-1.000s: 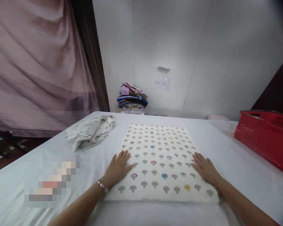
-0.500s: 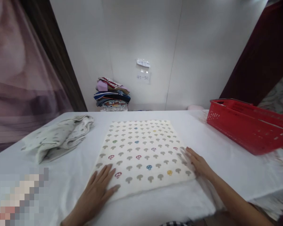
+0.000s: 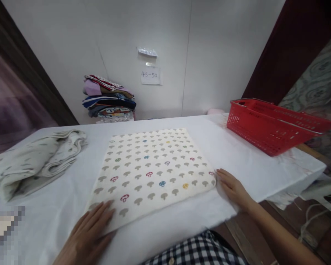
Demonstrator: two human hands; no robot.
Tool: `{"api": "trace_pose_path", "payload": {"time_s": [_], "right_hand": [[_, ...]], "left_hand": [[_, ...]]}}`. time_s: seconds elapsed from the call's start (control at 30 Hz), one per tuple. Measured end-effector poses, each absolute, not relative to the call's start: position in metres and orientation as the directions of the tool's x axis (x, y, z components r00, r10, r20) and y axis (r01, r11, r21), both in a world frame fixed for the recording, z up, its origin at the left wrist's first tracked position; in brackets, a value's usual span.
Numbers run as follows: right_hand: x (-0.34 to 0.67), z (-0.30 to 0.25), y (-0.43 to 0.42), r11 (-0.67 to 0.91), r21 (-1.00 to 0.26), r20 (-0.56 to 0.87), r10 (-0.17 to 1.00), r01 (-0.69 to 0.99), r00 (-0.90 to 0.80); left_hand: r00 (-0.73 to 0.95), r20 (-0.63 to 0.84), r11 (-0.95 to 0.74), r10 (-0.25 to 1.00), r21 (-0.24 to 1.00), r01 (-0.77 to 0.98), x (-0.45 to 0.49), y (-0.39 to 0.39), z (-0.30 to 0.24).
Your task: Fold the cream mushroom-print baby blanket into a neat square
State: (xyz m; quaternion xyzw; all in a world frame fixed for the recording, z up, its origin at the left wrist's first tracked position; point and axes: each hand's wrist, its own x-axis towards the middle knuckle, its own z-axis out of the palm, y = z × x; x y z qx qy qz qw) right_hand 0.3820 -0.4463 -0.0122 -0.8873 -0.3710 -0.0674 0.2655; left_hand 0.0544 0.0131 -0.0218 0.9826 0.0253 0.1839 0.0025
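A cream cloth printed with mushrooms point(image 3: 154, 165) lies spread flat on the white-covered table point(image 3: 165, 213). Most of its mushrooms are grey, a few red, blue, yellow or green. My left hand point(image 3: 89, 230) rests on the near left corner of the cloth, fingers stretched out, the thumb blurred. At the near right corner, my right hand point(image 3: 233, 187) lies with its fingers extended, the tips touching or just beside the cloth's edge. Neither hand grips anything.
A crumpled white patterned cloth point(image 3: 38, 158) lies on the table's left. At the right stands a red plastic basket point(image 3: 267, 129). Folded fabrics point(image 3: 109, 101) are stacked at the back by the wall, below and left of a paper sign point(image 3: 151, 76) reading 45-50.
The view has swung right and down, so everything appears shifted left and up. My right hand stays by the cloth's right edge, my left at the near left corner. The cloth still lies flat.
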Motion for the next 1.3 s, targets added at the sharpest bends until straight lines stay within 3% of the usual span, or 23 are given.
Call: {"api": "trace_pose_path", "payload": {"time_s": [0.17,0.33,0.6,0.9,1.1,1.3], "right_hand": [[0.378,-0.004,-0.449,-0.518,-0.334,0.269,0.748,0.787,0.606],[0.390,0.006,-0.435,-0.431,-0.289,0.219,0.840,0.855,0.497],[0.420,0.015,-0.423,-0.359,-0.176,0.073,0.924,0.916,0.376],[0.433,0.006,-0.414,-0.245,-0.087,0.279,0.925,0.966,0.259],[0.428,0.002,-0.417,-0.238,-0.166,0.348,0.894,0.957,0.283],[0.423,0.006,-0.411,-0.388,-0.528,0.318,0.734,0.755,0.600]], "left_hand": [[0.895,0.439,-0.996,0.076,0.081,0.045,0.032,0.031,-0.034],[0.908,0.395,-0.988,0.138,0.122,0.097,0.028,0.043,-0.039],[0.895,0.430,-0.992,0.122,0.091,0.091,0.036,0.051,-0.029],[0.847,0.450,-0.953,0.284,0.227,0.199,0.041,0.036,-0.011],[0.837,0.425,-0.918,0.345,0.338,0.207,0.044,0.032,-0.002],[0.762,0.276,-0.736,0.586,0.575,0.358,0.052,0.031,0.008]]}}
